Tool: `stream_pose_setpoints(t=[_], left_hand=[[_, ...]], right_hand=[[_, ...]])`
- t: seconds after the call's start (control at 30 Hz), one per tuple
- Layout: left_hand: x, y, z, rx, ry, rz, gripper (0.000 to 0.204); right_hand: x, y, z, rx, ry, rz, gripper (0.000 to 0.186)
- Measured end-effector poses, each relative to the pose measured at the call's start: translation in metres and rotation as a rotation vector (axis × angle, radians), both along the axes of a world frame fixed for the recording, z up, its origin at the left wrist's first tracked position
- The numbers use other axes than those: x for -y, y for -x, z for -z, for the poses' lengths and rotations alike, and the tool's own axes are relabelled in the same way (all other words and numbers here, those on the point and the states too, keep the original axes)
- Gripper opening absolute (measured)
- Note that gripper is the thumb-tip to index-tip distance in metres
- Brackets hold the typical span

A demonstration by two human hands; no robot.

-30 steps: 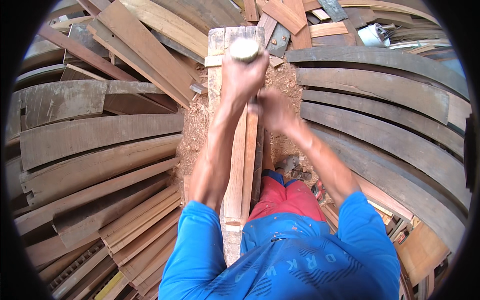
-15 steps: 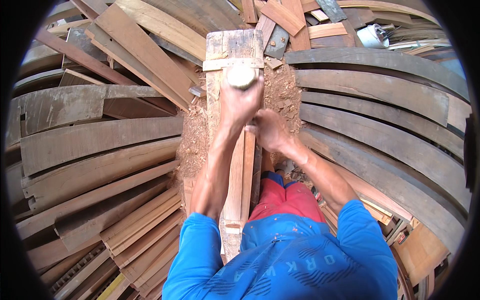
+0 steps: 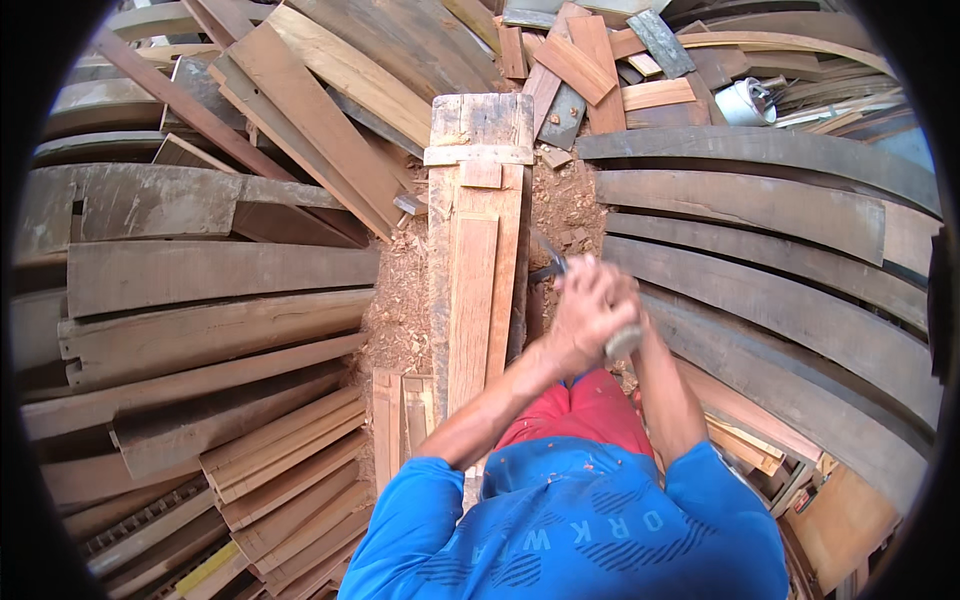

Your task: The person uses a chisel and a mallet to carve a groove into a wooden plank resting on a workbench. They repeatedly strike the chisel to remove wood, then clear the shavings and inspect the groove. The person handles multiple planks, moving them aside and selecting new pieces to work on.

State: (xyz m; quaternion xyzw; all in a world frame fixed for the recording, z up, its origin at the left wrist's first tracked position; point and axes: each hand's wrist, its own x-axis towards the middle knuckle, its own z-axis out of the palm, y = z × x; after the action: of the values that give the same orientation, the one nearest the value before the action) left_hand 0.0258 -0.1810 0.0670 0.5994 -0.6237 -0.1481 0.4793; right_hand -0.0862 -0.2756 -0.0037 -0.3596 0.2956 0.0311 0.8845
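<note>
My left hand [image 3: 585, 318] and my right hand [image 3: 622, 288] are together just right of the narrow wooden bench [image 3: 445, 235], slightly blurred. Fingers of the left hand close around a tool whose pale rounded end [image 3: 623, 342] sticks out below them. A dark metal piece [image 3: 548, 268] juts toward the bench from the far side of the hands; which hand holds it is unclear. The right hand is closed, its grip mostly hidden. On the bench lies a long wooden board [image 3: 472, 300], with a small block [image 3: 482, 175] beyond its far end, against a cross strip [image 3: 478, 155].
Large planks [image 3: 740, 200] are stacked on the right, and more boards [image 3: 200, 275] on the left. Wood shavings [image 3: 405, 300] cover the floor around the bench. Offcuts [image 3: 575, 70] and a white bucket [image 3: 745, 103] lie at the far side.
Both hands have moved from above the bench toward me and to the right, off the board. The pale tool end came along with the left hand. The board and block are now uncovered.
</note>
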Motion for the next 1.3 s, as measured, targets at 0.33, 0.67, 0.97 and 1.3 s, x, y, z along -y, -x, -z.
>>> stream_pose_setpoints(t=[0.33,0.67,0.97,1.3], left_hand=[[-0.157,0.036,0.042,0.235,-0.939,-0.679,0.128],[-0.199,0.03,0.051,0.054,-1.116,-0.819,0.137],[-0.288,0.028,0.084,-0.583,-0.735,-0.603,0.138],[-0.301,0.017,0.081,-0.776,-0.709,-0.518,0.134]], right_hand=[[-0.068,0.084,0.003,-0.11,-0.271,0.48,0.028],[-0.059,0.172,0.008,-0.277,-0.048,0.396,0.017],[-0.076,0.197,0.014,-0.387,0.052,0.251,0.01],[-0.107,0.184,0.027,-0.468,0.048,0.165,0.008]])
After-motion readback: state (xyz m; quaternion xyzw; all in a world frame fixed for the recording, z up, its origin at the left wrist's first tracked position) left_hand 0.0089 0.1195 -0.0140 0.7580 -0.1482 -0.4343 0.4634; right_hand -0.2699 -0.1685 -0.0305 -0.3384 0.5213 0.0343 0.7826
